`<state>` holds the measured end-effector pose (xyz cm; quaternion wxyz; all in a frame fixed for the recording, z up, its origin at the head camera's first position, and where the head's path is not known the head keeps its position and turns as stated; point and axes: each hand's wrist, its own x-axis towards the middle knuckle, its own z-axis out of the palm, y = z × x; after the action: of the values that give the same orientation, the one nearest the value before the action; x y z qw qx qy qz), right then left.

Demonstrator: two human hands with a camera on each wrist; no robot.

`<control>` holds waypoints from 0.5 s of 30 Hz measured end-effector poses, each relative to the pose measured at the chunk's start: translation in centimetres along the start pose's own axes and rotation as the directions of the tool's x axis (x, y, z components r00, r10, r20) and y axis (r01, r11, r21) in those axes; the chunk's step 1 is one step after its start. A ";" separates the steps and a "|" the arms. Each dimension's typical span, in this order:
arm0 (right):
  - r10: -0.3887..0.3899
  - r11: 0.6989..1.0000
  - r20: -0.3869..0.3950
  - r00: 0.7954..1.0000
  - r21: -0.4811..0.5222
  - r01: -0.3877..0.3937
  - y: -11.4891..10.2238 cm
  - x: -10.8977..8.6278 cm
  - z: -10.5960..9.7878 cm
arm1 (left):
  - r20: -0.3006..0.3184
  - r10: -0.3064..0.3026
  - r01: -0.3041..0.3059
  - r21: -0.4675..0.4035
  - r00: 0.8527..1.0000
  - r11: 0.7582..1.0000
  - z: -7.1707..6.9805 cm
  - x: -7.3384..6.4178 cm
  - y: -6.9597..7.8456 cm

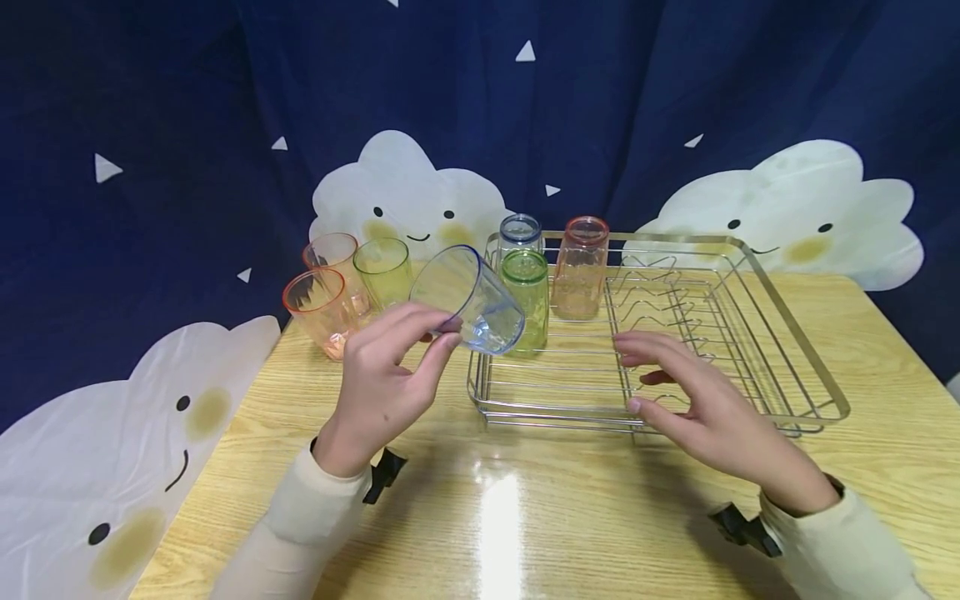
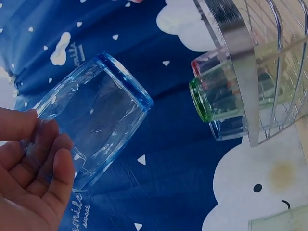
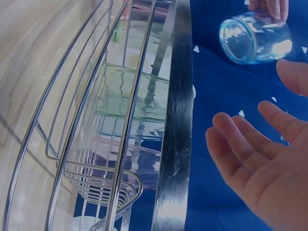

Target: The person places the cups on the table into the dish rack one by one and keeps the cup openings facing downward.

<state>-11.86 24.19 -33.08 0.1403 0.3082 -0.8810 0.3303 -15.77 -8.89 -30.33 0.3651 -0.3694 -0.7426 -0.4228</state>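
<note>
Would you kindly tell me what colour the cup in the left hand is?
The cup is transparent blue, showing best in the left wrist view.

A transparent, blue-tinted round tumbler [image 1: 495, 312] tilts above the bench [image 1: 427, 508], pinched near its rim by the left hand [image 1: 390, 379], base toward lower right in the head view.

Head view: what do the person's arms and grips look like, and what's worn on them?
The left sleeve and right sleeve are long, plain and cream. A small, angular black fitting sits at each wrist, left fitting and right fitting. The left grip and right grip are ungloved hands; no rings or cables show.
</note>
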 end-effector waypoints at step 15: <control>0.000 1.000 0.027 1.000 -0.019 0.000 -0.8 0.8 -0.1 | -0.011 0.112 -0.113 -0.124 0.994 0.986 1.9 -0.1 1.7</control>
<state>-12.01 23.42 -32.26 0.1313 0.3113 -0.8859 0.3179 -14.73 -6.58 -30.49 0.3662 -0.4318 -0.6920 -0.4479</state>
